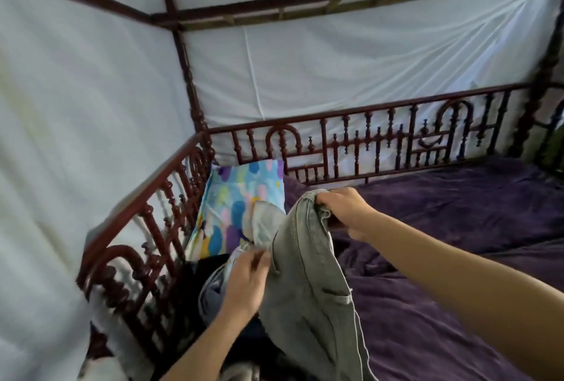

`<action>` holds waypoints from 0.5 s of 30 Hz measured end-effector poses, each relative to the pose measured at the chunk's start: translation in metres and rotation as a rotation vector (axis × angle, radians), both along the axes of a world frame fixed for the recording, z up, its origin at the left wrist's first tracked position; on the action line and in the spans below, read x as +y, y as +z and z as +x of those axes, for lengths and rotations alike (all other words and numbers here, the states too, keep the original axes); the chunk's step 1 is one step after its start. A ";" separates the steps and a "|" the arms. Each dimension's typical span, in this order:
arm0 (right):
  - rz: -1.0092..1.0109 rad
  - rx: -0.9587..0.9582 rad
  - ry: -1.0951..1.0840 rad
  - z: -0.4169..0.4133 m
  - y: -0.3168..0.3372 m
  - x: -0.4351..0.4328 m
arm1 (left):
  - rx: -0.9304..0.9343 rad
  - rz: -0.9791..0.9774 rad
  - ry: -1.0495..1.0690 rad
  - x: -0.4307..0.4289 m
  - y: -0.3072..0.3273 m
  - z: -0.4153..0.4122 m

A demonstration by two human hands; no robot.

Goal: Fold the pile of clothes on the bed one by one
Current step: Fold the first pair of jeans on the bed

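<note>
Two hands meet at a pair of grey-green denim jeans [308,283] raised above the purple bedspread [457,304]. Head view: the right hand [345,213], arm stretched forward, has its grip clenched on the waistband, and the jeans' long axis hangs from there down toward the viewer. The left hand [244,280], nearer and lower, reaches the pale opposite waistband edge, but blur hides whether its grip has closed. A pile of dark clothes [210,261] lies beside the carved red wooden rail [134,199].

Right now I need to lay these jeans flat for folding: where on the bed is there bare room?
The purple blanket is bare right of the jeans, from the carved far rail toward you. The left corner is crowded: the patterned pillow against the rail, the pile of clothes in front of it.
</note>
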State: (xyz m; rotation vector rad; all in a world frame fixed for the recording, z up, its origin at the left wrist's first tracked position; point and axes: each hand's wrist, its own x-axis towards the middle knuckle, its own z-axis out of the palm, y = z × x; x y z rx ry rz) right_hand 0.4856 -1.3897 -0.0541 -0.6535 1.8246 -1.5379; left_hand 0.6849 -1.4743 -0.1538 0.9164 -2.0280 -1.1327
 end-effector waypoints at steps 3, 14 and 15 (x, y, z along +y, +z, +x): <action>-0.072 -0.188 -0.049 0.018 0.002 -0.016 | 0.024 -0.034 0.075 0.016 -0.033 0.021; -0.501 -0.563 -0.192 0.024 0.113 -0.033 | -0.206 0.130 -0.158 0.065 -0.031 -0.034; -0.526 -0.569 -0.211 0.022 0.120 -0.032 | -0.188 0.124 -0.120 0.065 -0.023 -0.045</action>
